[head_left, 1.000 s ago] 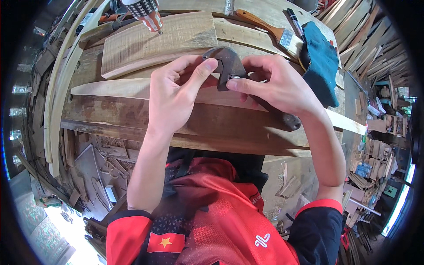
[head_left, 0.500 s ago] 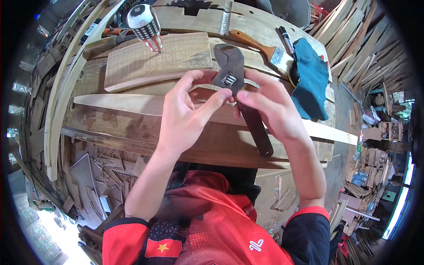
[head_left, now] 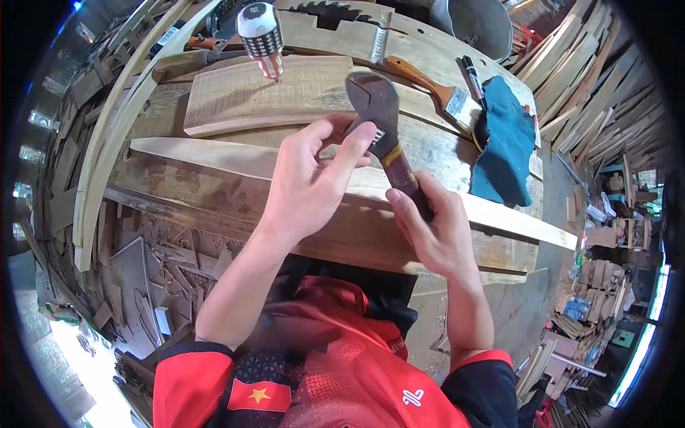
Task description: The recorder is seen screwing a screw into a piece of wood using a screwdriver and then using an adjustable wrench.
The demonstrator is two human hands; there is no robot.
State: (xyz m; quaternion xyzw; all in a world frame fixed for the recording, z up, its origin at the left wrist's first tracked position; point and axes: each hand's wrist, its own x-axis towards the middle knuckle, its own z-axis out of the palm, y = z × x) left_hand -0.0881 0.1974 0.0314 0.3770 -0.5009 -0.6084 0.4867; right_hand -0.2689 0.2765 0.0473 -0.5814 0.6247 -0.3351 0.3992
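Observation:
An adjustable wrench (head_left: 376, 99) with a dark head and a maroon handle is held above the workbench, jaws pointing up and away from me. My left hand (head_left: 317, 170) pinches the wrench at its adjusting screw, the thumb lying over the knurl. Lower down, my right hand (head_left: 434, 227) is closed around the handle, covering its end. Beneath the wrench, a long pale wooden strip (head_left: 235, 158) runs across the bench. A thick curved board (head_left: 264, 100) lies just beyond my left hand, and a screwdriver (head_left: 261, 41) stands upright on it.
Farther back on the workbench (head_left: 164, 182) lie a paintbrush (head_left: 428, 84), a black marker (head_left: 472, 75), a clear tube (head_left: 381, 37) and a teal cloth (head_left: 503, 143). A toothed saw blade (head_left: 328, 13) and a grey bucket (head_left: 474, 25) are at the far edge. Wood strips (head_left: 107, 153) rise at the left.
My right hand has slid from beside the wrench head down to its handle. My left thumb has moved onto the adjusting screw. The view has shifted slightly.

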